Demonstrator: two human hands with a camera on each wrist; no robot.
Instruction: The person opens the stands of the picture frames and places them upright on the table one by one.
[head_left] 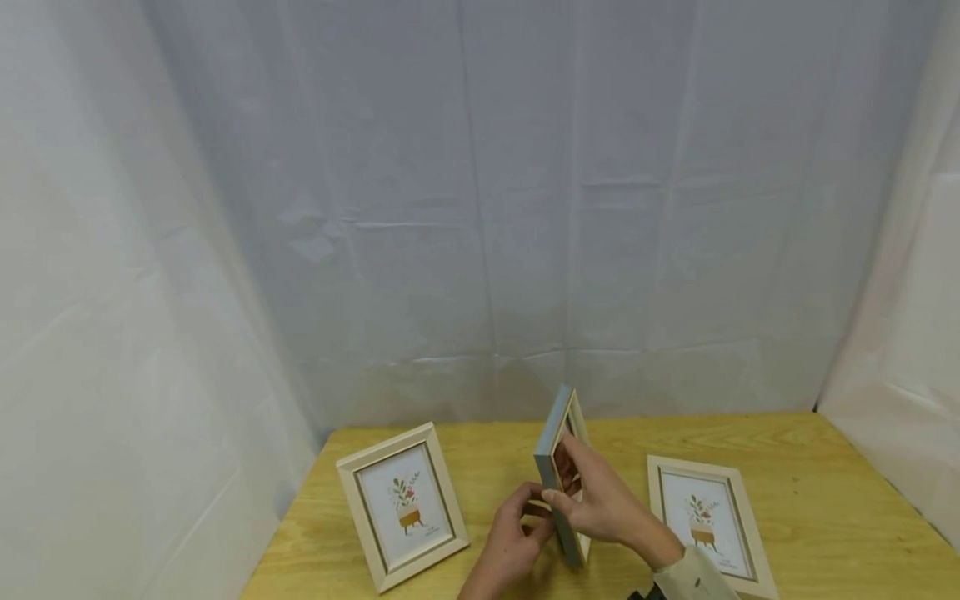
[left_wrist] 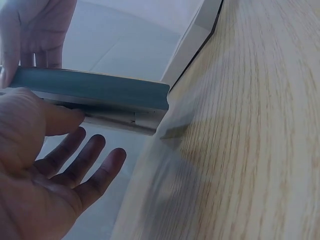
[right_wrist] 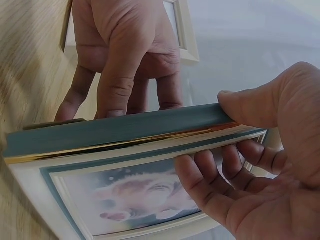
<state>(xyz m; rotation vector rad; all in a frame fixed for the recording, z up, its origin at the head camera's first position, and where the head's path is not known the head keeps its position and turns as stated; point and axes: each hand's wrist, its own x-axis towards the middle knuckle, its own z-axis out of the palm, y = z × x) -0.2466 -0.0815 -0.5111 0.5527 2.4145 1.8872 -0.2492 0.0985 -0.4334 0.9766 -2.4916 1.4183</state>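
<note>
**Right hand (head_left: 600,504) gripping a teal-edged picture frame (right_wrist: 135,195) on end**

The teal-edged picture frame is standing out between the two cream-bordered frames, upright and turned nearly side-on to the head camera. Whether its lower edge is touching the wood-grain tabletop (head_left: 832,492), the views are not settling.

The right hand is gripping it from the front: the thumb is pressing on the teal side while the bent fingers are curling onto the white-and-teal face. This hold is probably bearing the frame's weight and keeping it from tipping.

The left hand (head_left: 510,546) is reaching behind. Its fingers are spreading loosely, wrapping round nothing, and its thumb is overlapping the back; how firmly it is pressing, I cannot tell. It is perhaps steadying the rear, the frame being turned so that both sides are staying within reach.

The left cream-bordered frame (head_left: 405,508) and the right cream-bordered frame (head_left: 708,525) are each showing a potted-plant print toward the person, apparently so placed for viewing, and leaving the middle for handling. Pale plastic sheeting (head_left: 465,208) is hanging behind, likely screening off the surroundings.
</note>
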